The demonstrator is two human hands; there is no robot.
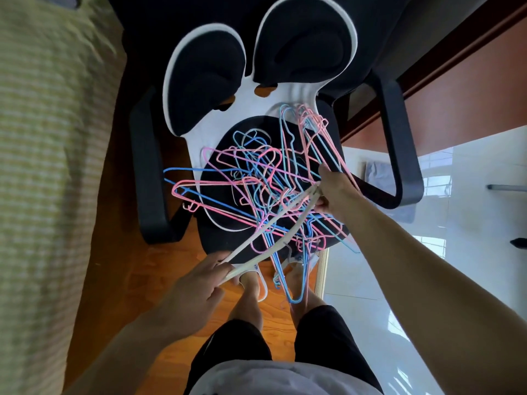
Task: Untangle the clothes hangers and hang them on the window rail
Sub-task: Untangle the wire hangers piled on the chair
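Your left hand and right hand each grip an end of a white hanger, lying across the tangled pink and blue hangers piled on the chair seat.

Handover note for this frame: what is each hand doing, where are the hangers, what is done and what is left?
Left hand grips one end of a cream plastic hanger; right hand grips its other end.
The tangled pile of pink and blue wire hangers lies on the black office chair seat, the cream one across it.
Done: nothing visibly hung; the rail is not in view.
Left: free the cream hanger, untangle the rest, hang all.
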